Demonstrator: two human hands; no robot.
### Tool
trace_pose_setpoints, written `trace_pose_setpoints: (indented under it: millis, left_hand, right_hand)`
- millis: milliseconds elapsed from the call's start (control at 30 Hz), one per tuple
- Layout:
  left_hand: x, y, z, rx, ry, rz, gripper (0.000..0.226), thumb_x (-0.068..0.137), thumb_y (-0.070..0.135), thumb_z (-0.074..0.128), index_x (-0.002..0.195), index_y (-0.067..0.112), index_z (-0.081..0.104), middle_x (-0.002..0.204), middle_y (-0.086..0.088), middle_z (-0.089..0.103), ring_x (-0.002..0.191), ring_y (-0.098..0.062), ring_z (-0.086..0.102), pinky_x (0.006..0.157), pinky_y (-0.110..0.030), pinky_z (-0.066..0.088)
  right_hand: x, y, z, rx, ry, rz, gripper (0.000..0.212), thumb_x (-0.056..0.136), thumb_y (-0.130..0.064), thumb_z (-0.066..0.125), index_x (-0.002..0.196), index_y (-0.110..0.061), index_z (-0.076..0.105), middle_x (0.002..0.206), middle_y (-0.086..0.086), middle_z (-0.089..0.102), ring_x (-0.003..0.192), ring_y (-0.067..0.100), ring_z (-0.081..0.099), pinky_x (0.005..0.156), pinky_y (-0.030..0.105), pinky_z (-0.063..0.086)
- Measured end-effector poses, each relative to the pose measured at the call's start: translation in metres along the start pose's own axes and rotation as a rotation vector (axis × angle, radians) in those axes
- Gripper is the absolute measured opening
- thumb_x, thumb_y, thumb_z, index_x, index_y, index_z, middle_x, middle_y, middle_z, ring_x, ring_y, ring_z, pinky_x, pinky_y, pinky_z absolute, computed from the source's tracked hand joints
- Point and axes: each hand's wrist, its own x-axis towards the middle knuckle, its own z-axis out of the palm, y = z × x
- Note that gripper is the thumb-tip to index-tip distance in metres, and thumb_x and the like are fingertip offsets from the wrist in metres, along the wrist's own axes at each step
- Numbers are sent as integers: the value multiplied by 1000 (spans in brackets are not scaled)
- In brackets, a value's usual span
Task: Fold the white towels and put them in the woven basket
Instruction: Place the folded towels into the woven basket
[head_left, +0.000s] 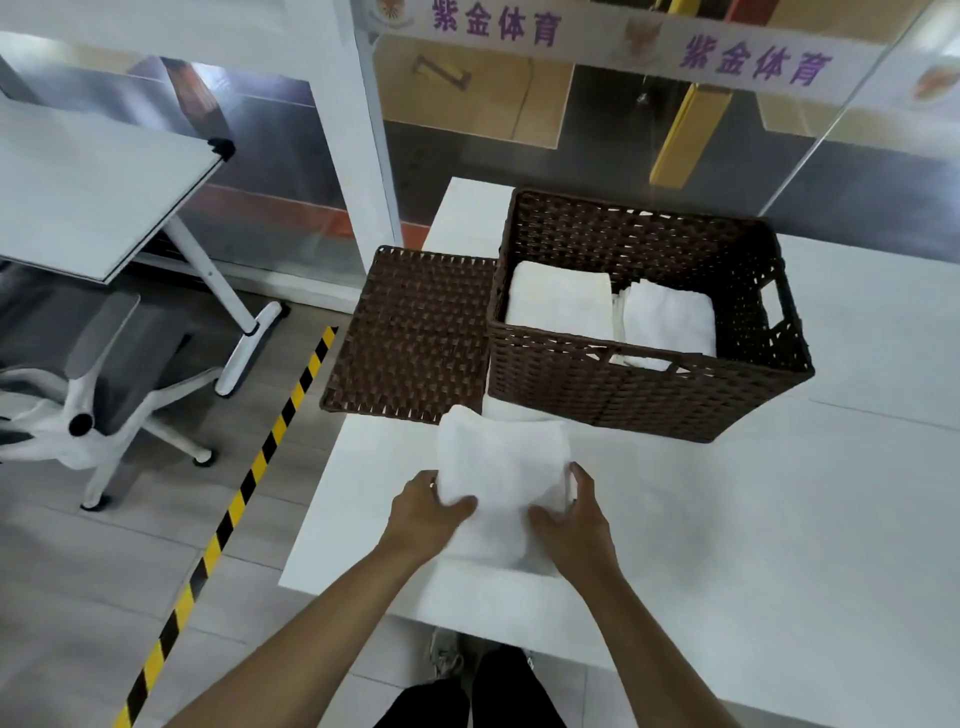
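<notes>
A folded white towel (503, 467) sits at the near left part of the white table (779, 519). My left hand (423, 512) grips its left side, thumb on top. My right hand (574, 517) grips its right side, fingers curled round the edge. Behind it stands the dark brown woven basket (571, 374). Inside lie two folded white towels, one on the left (558, 301) and one on the right (670, 319).
The basket's flat woven lid (415, 332) lies to its left, hanging over the table's left edge. On the floor to the left are a yellow-black tape line (244, 488), an office chair (88, 384) and a white desk (88, 187). A glass partition stands behind the table.
</notes>
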Motion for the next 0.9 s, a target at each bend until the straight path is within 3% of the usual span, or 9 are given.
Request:
trace_pose_setpoints:
  millis: [100,233,300,367,500,633,700,800,900]
  left_hand:
    - [-8,6,0,39,-31,197,53,84,36,75,131,25,51,108,9,63,98,-12,58,75,-20,41]
    - [-15,-5,12,166,-88,381,59,85,48,62,140,44,40,120,5,56,111,-19,52,99,-38,45]
    - [-15,-12,18,245,-105,336,61,82,57,54,141,54,37,138,5,44,130,-24,37,109,-44,37]
    - [-14,-14,19,144,-210,274,59,87,51,59,142,56,37,150,3,39,145,-21,23,113,-40,32]
    - [-17,-5,19,52,-239,308,59,93,32,65,146,44,42,141,6,52,132,-13,46,102,-22,35]
    - [-31,16,29,33,-160,361,61,90,33,69,145,45,45,139,4,52,127,-6,44,100,-18,32]
    - [-40,23,40,24,-171,409,68,85,38,71,145,47,42,144,12,49,131,-7,44,108,-22,32]
    - [-47,27,52,-14,-208,365,81,76,44,71,146,51,29,142,21,47,130,-10,43,110,-33,38]
    - [-42,28,51,-74,-243,238,89,78,33,74,152,39,25,143,15,43,131,-10,41,110,-33,39]
  right_hand:
    - [5,-1,-6,111,-13,163,66,84,-43,76,139,-30,41,118,-4,60,99,19,54,84,30,43]
    - [8,6,-7,85,13,181,50,84,-43,78,119,-22,49,111,-3,58,100,21,53,83,31,40]
    - [9,12,-3,77,15,204,58,85,-42,78,129,-17,49,111,-5,55,109,28,58,84,32,40]
    - [8,14,3,80,-6,225,66,85,-45,77,136,-16,46,116,-5,55,117,31,59,87,34,44]
    - [22,32,13,58,-38,234,83,72,-66,66,139,-22,46,127,5,62,112,31,63,95,49,54]
    - [17,18,6,64,-53,306,65,92,-50,61,142,-15,39,132,14,56,119,37,56,100,49,47]
    - [17,19,4,130,-59,339,60,93,-50,56,138,-13,42,131,15,58,117,37,57,97,46,46]
    - [22,33,2,173,-61,358,79,72,-68,48,133,-18,51,126,9,66,112,33,61,98,47,48]
    - [22,44,-3,171,-56,357,82,68,-68,48,132,-18,54,123,7,67,110,31,61,97,45,48]
